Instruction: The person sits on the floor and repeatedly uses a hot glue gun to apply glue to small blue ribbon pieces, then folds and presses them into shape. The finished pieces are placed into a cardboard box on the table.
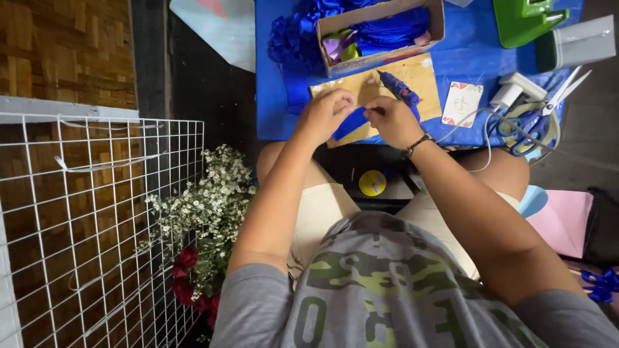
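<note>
At upper centre of the frame, the left hand [325,115] and right hand [391,120] are pinching a blue ribbon piece [351,122] over the board [422,76] (glue gun [400,89] lying beside); gluing probably needs it held steady.

The left hand [324,115] and the right hand [392,120] meet over a board [425,76] on the table [471,55]. A ribbon [351,122] sits between the two hands, and both touch it. A glue gun [400,88] lies on the board just behind the right hand. A box [380,59] stands behind both hands. A card [461,103] lies to the right of the grip, and scissors [538,119] lie farther right. Flowers [209,206] stand on the floor, left of the left arm. A wire rack [84,225] stands left of the flowers.
</note>
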